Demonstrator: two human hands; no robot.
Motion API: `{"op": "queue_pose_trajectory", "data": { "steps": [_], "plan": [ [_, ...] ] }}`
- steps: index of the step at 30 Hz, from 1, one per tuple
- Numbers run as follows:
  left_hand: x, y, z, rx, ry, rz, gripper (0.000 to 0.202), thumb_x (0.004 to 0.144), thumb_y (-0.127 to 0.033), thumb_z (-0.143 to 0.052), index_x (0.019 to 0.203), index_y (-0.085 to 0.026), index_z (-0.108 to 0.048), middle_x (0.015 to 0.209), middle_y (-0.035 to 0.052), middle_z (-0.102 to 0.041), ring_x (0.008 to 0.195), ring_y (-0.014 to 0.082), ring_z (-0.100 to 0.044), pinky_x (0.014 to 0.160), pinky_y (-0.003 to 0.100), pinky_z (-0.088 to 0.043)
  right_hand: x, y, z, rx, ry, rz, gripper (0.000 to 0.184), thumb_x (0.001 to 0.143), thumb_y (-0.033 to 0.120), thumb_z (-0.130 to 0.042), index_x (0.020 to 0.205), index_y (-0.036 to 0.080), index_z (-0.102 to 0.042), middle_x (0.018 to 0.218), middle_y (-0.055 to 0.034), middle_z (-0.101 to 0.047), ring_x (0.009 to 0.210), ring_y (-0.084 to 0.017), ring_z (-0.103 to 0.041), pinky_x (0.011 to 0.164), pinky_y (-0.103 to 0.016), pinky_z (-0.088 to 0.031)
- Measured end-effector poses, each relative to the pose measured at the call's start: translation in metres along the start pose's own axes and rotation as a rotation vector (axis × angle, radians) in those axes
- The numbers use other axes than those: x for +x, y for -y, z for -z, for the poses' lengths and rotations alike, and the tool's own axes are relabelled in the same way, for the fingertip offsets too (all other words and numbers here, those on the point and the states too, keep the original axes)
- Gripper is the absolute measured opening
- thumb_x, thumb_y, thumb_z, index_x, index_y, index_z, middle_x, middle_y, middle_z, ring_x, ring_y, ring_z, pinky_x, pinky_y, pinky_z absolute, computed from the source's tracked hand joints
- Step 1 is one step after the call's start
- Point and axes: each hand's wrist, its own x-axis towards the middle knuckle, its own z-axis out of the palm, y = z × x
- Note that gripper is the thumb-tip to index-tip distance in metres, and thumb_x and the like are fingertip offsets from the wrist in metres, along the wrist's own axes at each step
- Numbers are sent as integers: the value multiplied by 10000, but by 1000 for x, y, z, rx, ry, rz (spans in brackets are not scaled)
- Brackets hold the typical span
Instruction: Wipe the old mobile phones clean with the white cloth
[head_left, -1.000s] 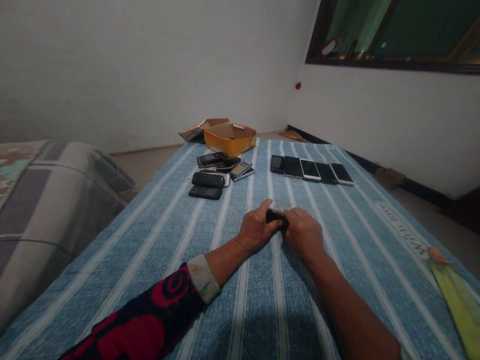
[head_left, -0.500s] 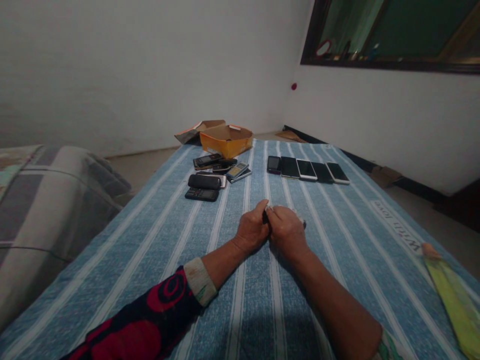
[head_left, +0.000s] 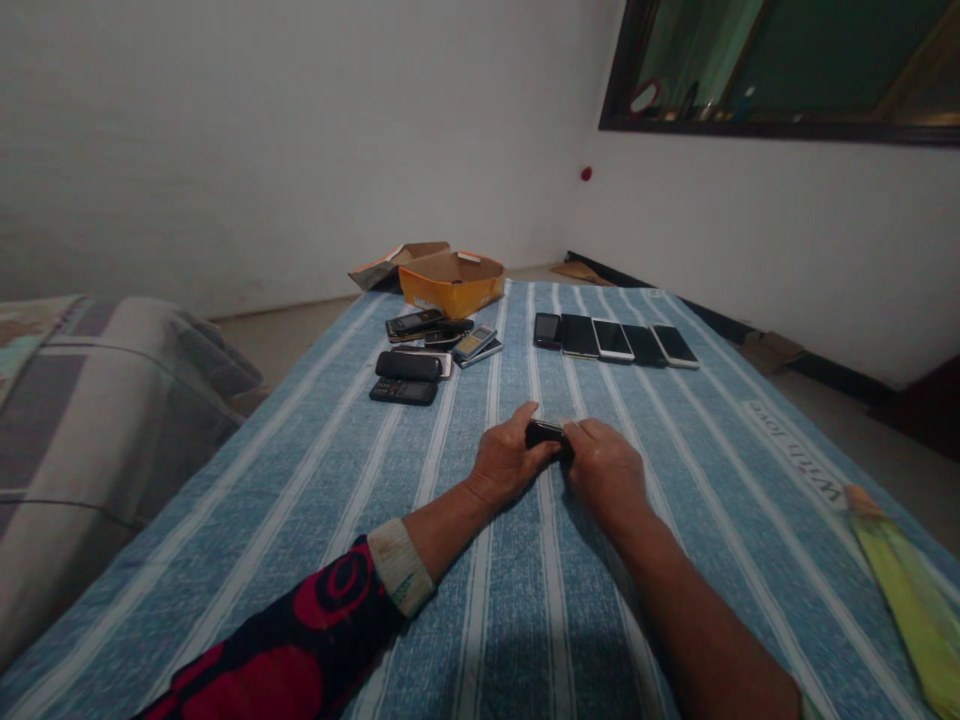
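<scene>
A dark phone (head_left: 546, 432) is held low over the striped bed cover, its narrow edge showing between my two hands. My left hand (head_left: 510, 458) is closed round its left end, thumb pointing up. My right hand (head_left: 606, 470) is closed at the right end and hides that part. A bit of something pale, like a thin cloth or tissue, peeks out at the right fingertips; most of it is hidden. Beyond the hands, on the left, lies a loose pile of older phones, with a black keypad phone (head_left: 403, 390) and a black rounded case (head_left: 409, 365) nearest.
On the right, several phones lie side by side in a row, including a white-edged phone (head_left: 613, 340). An orange open box (head_left: 454, 292) stands at the far end. A yellow-green packet (head_left: 904, 600) lies near the right edge of the striped cover (head_left: 300, 520).
My right hand has slid to the right along the phone, exposing more of its dark edge. My left hand has stayed in place. The other phones have not moved.
</scene>
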Motion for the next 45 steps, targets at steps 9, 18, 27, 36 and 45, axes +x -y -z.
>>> {"op": "queue_pose_trajectory", "data": {
  "steps": [9, 18, 27, 36, 45],
  "plan": [
    [0, 1, -1, -21, -23, -57, 478, 769, -323, -743, 1205, -187, -605, 1032, 68, -749, 910, 228, -711, 834, 340, -558, -4, -3, -6, -13, -58, -5, 203, 850, 74, -515, 906, 154, -693, 789, -69, -629, 769, -201, -523, 699, -296, -360],
    [-1, 0, 2, -9, -16, -60, 408, 832, -261, -609, 1224, -149, -588, 976, 83, -751, 876, 225, -718, 799, 318, -561, 6, 24, -17, -20, -136, 120, 210, 915, 100, -475, 908, 124, -683, 803, -91, -624, 792, -228, -499, 755, -335, -366],
    [2, -1, 2, 39, -13, -17, 513, 779, -323, -708, 1239, -136, -579, 969, 93, -757, 861, 246, -721, 792, 341, -563, 4, 12, -2, -13, -50, 3, 190, 869, 73, -528, 818, 167, -685, 778, -64, -640, 749, -201, -523, 714, -312, -347],
    [1, 1, 0, 72, -37, -52, 461, 802, -345, -688, 1216, -165, -594, 985, 76, -761, 898, 244, -722, 795, 324, -563, 0, 11, -15, 2, -174, 72, 205, 878, 58, -493, 837, 140, -677, 764, -79, -626, 782, -218, -521, 742, -318, -379],
    [1, 0, 2, 34, -19, -52, 423, 816, -311, -668, 1199, -144, -606, 935, 77, -759, 837, 228, -721, 767, 309, -554, 3, 14, -12, 7, -164, 109, 210, 873, 61, -494, 855, 154, -681, 764, -67, -632, 753, -214, -533, 726, -319, -392]
  ]
}}
